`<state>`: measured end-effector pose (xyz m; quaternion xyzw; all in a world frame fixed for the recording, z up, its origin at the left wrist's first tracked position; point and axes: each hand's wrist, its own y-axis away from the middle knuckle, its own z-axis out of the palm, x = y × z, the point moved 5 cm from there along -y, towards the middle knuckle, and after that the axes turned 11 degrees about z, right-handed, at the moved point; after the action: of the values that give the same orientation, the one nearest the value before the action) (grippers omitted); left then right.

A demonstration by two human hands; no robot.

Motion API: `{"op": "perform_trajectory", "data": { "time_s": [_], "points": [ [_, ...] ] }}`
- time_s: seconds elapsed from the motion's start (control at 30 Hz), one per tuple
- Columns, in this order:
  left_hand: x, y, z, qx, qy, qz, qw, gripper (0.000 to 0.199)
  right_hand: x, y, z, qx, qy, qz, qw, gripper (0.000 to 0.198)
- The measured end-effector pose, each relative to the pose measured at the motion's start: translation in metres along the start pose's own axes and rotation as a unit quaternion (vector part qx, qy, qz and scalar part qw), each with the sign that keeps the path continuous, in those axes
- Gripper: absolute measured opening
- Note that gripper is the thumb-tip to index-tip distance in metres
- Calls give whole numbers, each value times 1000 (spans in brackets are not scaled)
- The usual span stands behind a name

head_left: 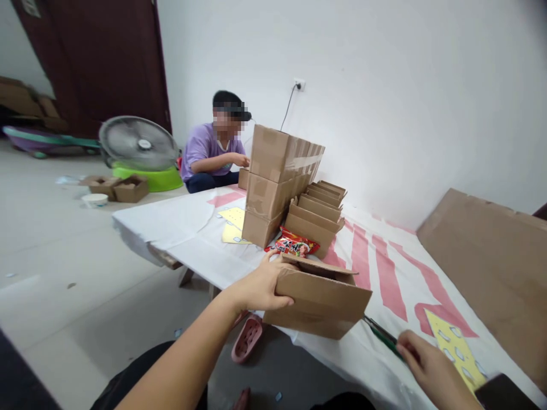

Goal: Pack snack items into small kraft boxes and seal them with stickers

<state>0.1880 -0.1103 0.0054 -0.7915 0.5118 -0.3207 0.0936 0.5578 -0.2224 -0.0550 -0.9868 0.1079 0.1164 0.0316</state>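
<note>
My left hand (267, 285) grips the left end of a small cardboard box (322, 302), thumb on the near side and fingers over the top. The box is tilted at the table's near edge, its top flap partly raised; what is inside is hidden. In my right hand (423, 356) is a slim tool with a green handle (387, 340) and a dark, narrow metal end. Its tip is at the box's lower right corner; whether it touches cannot be told. Just behind the box lies a red snack packet (294, 244).
Taped boxes (267, 193) stand stacked beyond, beside a row of open boxes (314, 219). A white cloth with pink shapes (382, 273) covers the table. A large cardboard sheet (487, 256) leans right. Another person (209, 151) sits behind the stack, near a fan (139, 142).
</note>
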Motion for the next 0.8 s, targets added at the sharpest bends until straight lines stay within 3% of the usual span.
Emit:
{"op": "perform_trajectory", "data": {
  "time_s": [0.13,0.23,0.33,0.43,0.63,0.8],
  "points": [
    [8,-1,-3,6,-14,0,1000,44,-57,-5,-51,135,-109,-71,982,30],
    [11,-2,-6,29,-8,14,999,48,-100,-12,-66,117,-142,-109,977,37],
    [10,-1,-11,55,-17,31,998,52,-125,-23,-65,95,-154,-131,975,46],
    [7,1,-13,72,-42,36,996,53,-131,-30,-60,76,-168,-143,972,49],
    [1,3,-15,155,-92,1,984,51,-132,-23,-52,39,-162,-163,972,28],
    [3,2,-13,176,-87,36,980,47,-130,-36,-49,84,-198,-138,967,57]
  ]
}}
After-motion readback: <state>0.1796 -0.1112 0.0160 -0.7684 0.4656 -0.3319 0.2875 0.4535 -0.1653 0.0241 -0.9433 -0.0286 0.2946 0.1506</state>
